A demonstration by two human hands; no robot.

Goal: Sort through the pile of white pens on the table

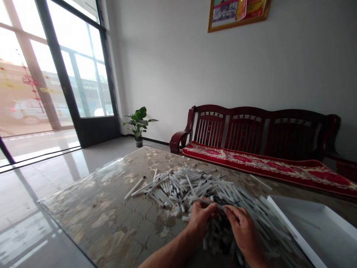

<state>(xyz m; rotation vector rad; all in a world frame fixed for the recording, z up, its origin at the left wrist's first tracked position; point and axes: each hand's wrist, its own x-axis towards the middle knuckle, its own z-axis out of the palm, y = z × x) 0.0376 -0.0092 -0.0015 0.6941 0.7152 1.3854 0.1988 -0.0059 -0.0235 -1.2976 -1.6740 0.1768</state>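
A heap of slim white pen-like tubes, some with black ends, is spread over the table. In front of it, my left hand is closed in a pinch around a white pen-like tube pointing up to the left. Close beside it, my right hand is also pinched, its fingertips nearly meeting those of the left. What the right fingertips hold is too small and blurred to make out. Short white and dark pieces lie below and between my hands, blurred and partly covered.
The table has a glossy patterned cover. A shallow white box stands at the right, beside more tubes. Beyond the table is a dark red wooden bench with a red cushion. A potted plant stands near the glass door.
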